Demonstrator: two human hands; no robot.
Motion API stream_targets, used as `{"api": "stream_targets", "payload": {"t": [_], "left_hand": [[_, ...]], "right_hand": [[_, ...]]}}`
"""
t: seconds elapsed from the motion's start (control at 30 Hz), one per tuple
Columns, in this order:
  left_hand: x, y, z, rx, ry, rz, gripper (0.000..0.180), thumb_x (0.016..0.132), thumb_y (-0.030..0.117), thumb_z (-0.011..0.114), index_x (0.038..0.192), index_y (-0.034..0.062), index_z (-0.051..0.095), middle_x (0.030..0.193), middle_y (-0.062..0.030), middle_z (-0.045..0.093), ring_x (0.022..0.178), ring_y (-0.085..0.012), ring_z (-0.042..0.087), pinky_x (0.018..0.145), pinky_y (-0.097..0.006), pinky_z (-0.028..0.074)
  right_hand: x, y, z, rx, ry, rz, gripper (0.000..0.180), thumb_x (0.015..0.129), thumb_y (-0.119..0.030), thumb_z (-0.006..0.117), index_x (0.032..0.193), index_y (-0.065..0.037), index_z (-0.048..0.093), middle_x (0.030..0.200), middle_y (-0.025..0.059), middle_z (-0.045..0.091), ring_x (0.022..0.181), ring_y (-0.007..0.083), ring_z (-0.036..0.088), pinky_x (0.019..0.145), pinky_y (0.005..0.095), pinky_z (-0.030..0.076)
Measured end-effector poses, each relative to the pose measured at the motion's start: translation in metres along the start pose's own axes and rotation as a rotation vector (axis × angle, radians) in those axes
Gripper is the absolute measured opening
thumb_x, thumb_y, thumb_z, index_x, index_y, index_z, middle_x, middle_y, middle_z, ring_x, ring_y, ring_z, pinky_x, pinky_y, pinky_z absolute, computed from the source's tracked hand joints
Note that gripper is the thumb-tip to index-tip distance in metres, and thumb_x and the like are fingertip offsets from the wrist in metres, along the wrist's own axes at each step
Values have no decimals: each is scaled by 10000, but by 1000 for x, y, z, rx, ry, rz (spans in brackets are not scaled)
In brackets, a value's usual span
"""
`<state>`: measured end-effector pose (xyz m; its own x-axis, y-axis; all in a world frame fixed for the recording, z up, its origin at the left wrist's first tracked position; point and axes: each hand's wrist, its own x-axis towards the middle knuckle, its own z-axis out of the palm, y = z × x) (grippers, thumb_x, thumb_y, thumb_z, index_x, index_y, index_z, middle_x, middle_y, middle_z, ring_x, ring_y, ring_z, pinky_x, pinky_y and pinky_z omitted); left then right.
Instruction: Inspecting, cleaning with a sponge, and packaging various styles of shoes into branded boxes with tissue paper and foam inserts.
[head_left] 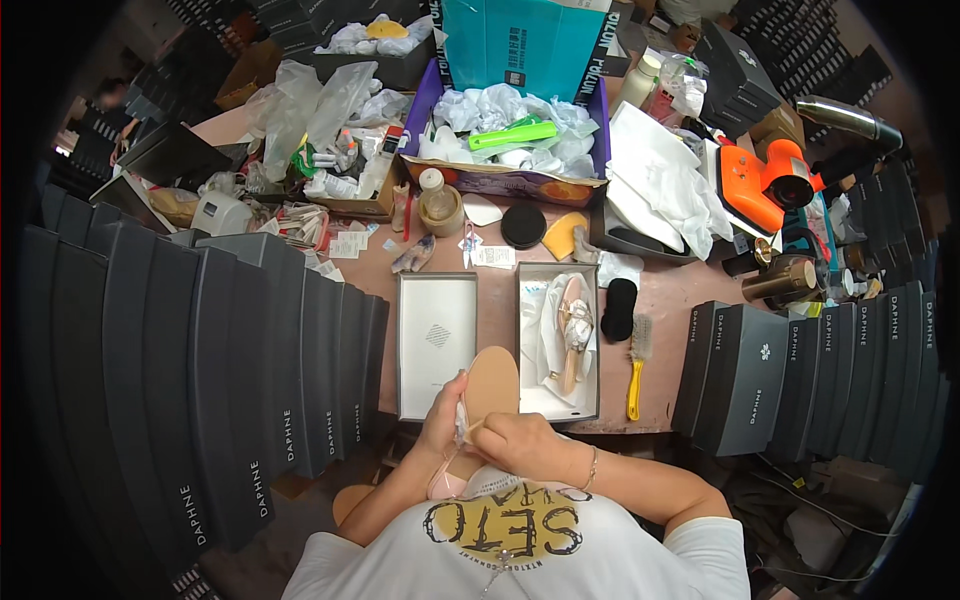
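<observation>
A tan-soled sandal (494, 380) is held up in front of my chest, over the near table edge, with its rounded end pointing away from me. My left hand (440, 415) is wrapped round the sandal's left side. At its middle, my right hand (520, 440) has its fingers curled tight against the sandal, apparently on a strap; what the fingertips pinch is partly hidden. Beyond it lies an open shoe box (590, 400) holding the other sandal (572, 330) among white tissue paper. To the left of that box is the empty grey-white box lid (438, 335).
Rows of dark shoe boxes (225, 370) stand on the left, with more boxes (745, 380) on the right. A yellow-handled brush (635, 375) and a black oval pad (619, 310) lie right of the open box. Farther back are a bottle (437, 200) and a purple carton (500, 182).
</observation>
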<state>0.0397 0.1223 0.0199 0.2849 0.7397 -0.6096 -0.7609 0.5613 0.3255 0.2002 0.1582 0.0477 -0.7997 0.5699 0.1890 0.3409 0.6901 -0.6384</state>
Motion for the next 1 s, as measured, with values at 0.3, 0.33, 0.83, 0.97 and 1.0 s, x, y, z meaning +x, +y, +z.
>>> {"api": "stream_targets", "payload": {"t": [0.3, 0.33, 0.83, 0.97, 1.0], "left_hand": [[-15, 6, 14, 51, 38, 63, 494, 985, 402, 372, 1254, 13, 517, 1121, -101, 622, 991, -175, 621, 856, -303, 510], [-14, 1, 9, 88, 43, 60, 528, 986, 438, 355, 1260, 15, 513, 1129, -103, 619, 1002, -179, 618, 863, -307, 508], [-13, 6, 6, 186, -18, 212, 584, 992, 485, 339, 1306, 11, 471, 1187, -130, 599, 1023, -208, 625, 875, -322, 515], [-8, 7, 2, -115, 14, 99, 547, 971, 470, 403, 1294, 37, 487, 1170, -128, 606, 1017, -219, 628, 863, -337, 525], [-4, 11, 0, -115, 30, 115, 556, 966, 481, 405, 1301, 44, 483, 1174, -129, 605, 1023, -229, 627, 865, -350, 528]], "right_hand": [[14, 15, -8, -28, 140, -92, 160, 843, -226, 623, 831, -98, 528, 696, 67, 528, 561, 245, 586, 450, 350, 468], [30, 40, -9, -82, 186, -23, 161, 844, -226, 622, 831, -98, 526, 703, 67, 527, 559, 246, 586, 449, 350, 467], [17, 17, -11, -32, 71, -174, 164, 840, -219, 614, 853, -95, 509, 725, 58, 527, 566, 249, 589, 449, 353, 472], [21, 12, -6, -99, 87, -23, 140, 826, -207, 616, 870, -108, 528, 703, 48, 509, 583, 237, 597, 464, 348, 470], [18, 3, -6, -61, 47, -143, 134, 826, -200, 614, 880, -108, 534, 705, 49, 509, 584, 234, 597, 462, 349, 469]]}}
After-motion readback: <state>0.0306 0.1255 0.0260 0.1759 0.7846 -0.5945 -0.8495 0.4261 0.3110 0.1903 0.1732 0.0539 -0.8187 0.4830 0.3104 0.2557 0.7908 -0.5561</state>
